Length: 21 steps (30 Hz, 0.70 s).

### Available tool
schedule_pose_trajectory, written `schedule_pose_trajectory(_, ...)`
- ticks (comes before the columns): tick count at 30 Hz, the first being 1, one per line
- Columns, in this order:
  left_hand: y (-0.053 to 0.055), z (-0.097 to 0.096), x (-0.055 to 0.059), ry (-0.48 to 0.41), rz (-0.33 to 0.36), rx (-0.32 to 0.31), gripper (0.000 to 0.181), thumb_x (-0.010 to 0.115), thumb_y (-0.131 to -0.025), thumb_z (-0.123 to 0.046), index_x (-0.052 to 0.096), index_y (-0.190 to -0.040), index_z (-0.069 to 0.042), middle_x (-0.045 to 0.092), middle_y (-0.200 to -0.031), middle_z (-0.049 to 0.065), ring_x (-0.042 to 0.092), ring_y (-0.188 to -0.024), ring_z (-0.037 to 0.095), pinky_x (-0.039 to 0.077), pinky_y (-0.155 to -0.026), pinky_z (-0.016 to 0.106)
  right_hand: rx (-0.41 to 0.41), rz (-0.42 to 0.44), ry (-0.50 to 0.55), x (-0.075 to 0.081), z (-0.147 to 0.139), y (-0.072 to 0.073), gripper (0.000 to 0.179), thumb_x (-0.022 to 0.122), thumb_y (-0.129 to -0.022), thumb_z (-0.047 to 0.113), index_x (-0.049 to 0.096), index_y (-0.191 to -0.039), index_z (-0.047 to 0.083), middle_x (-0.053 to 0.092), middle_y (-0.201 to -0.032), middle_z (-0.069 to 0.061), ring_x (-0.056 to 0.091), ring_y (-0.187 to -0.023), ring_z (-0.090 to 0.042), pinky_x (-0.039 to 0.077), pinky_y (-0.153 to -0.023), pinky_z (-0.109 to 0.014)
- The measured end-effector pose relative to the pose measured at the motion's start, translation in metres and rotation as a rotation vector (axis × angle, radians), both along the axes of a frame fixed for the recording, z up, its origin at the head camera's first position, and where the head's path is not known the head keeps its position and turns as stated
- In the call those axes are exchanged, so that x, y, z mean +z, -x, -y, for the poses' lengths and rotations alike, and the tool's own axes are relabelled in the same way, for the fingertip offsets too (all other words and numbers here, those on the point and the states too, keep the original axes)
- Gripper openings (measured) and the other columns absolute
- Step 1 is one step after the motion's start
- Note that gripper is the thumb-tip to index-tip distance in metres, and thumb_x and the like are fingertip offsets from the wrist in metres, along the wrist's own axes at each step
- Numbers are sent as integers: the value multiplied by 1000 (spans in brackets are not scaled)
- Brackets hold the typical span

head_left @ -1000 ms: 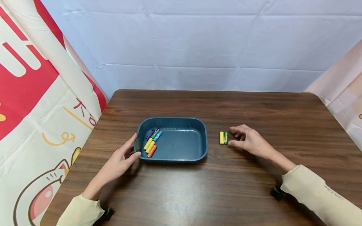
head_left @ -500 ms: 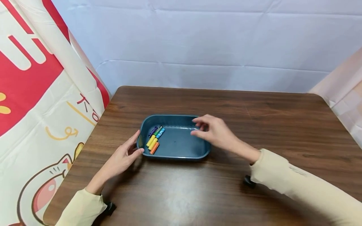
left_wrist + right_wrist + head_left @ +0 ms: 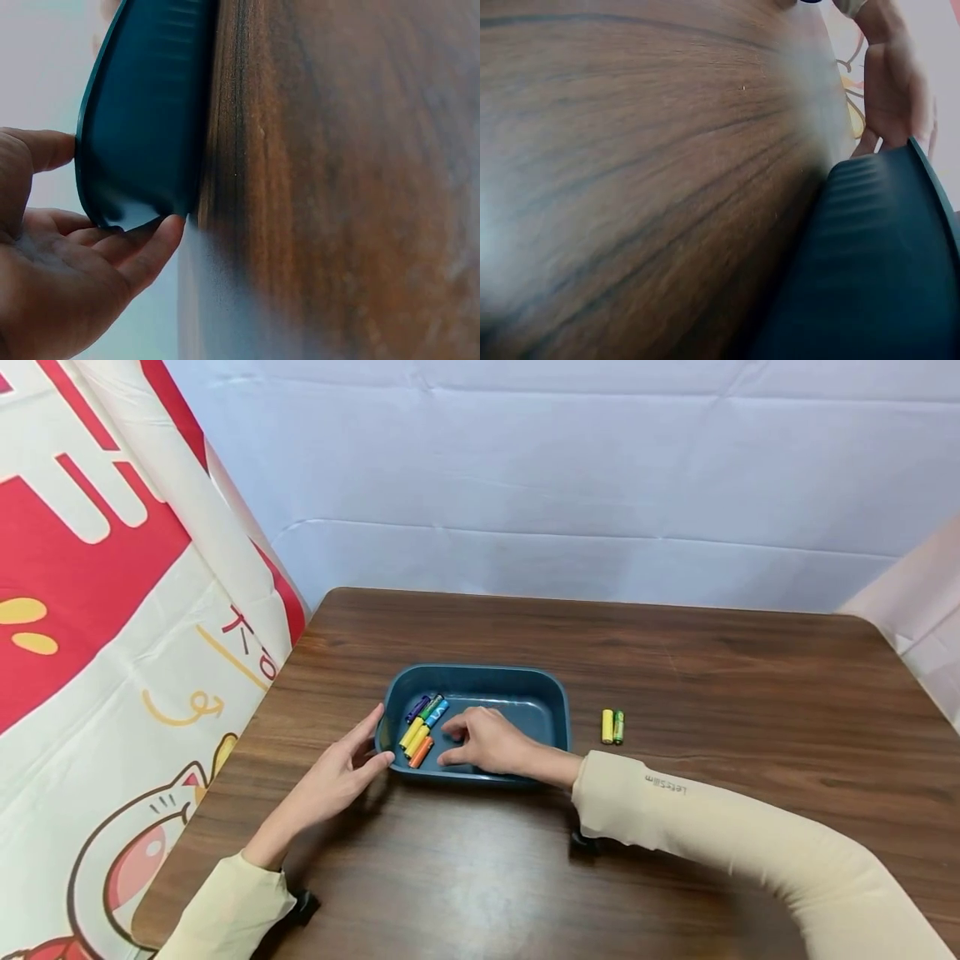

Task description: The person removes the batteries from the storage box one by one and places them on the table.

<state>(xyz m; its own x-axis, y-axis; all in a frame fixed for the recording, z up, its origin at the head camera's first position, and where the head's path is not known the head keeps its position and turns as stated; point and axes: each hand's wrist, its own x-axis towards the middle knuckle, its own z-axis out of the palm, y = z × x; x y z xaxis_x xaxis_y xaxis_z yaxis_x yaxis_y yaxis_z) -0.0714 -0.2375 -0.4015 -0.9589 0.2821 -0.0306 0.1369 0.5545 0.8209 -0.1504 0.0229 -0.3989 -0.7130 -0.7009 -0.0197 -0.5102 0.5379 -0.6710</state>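
A dark blue plastic tray (image 3: 517, 675) stands on the table. My left hand (image 3: 330, 785) holds its left end, thumb at the near corner and fingers along the outer side; the left wrist view shows this hand (image 3: 75, 277) around the tray's end (image 3: 142, 112). Several batteries lie in the tray's left part, among them a purple battery (image 3: 417, 708), a blue battery (image 3: 436, 713) and an orange battery (image 3: 422, 752). Over the tray floor, just right of them, my right hand (image 3: 491, 743) has thumb and fingers apart, with nothing visible between them. The right wrist view hides this hand.
To the right of the tray, a yellow battery (image 3: 607, 727) and a green battery (image 3: 618, 727) lie side by side on the wooden table (image 3: 750, 693). A white cloth (image 3: 570, 468) hangs behind the table, and a printed cloth (image 3: 142, 760) hangs at the left.
My right hand has moved left from beside the two loose batteries, over the tray's right rim, to the batteries inside. My left hand keeps its place on the tray.
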Motion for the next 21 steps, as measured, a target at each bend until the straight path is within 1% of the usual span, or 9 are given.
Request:
schedule_pose_trajectory(5,1,-1,1,-3,11,4,74,61,-106,-23,18,-166,-9,27,-167,19,45,-142,41,40,-110,54,21,49,-20,-2,13,-1,43,83,-91,19,72,-127,0,74,-119,-11,68,-106,-19,57,-92,-37)
schedule_pose_trajectory(8,1,-2,1,-1,12,2,74,61,-106,-23,18,-166,-9,27,-167,19,44,-143,41,40,-111,54,43,49,-37,-3,16,-1,41,82,-91,17,72,-128,2,73,-119,-10,66,-105,-19,57,-90,-35)
schedule_pose_trajectory(12,1,-2,1,-5,7,-2,74,60,-107,-24,18,-166,-9,29,-166,20,44,-143,40,39,-111,54,67,20,-54,-3,19,0,37,82,-91,16,74,-125,3,73,-113,-8,64,-99,-19,55,-86,-32)
schedule_pose_trajectory(16,0,-2,1,-21,-4,-9,74,60,-107,-22,18,-166,-8,35,-162,23,46,-141,41,39,-111,55,99,-16,-57,-5,23,2,32,82,-91,16,76,-121,5,75,-109,-5,64,-94,-16,54,-83,-29)
schedule_pose_trajectory(18,-1,-2,1,-27,-6,-11,73,60,-107,-21,19,-165,-7,36,-161,24,46,-141,41,40,-110,56,115,-20,-59,-5,26,3,27,82,-91,16,78,-116,6,74,-101,-2,61,-86,-14,51,-77,-27)
schedule_pose_trajectory(21,-2,-2,2,-35,-2,-11,72,59,-107,-19,19,-165,-7,33,-163,23,45,-142,41,40,-110,55,119,-18,-60,-5,29,3,19,82,-91,19,79,-107,8,70,-87,2,52,-74,-11,43,-69,-24)
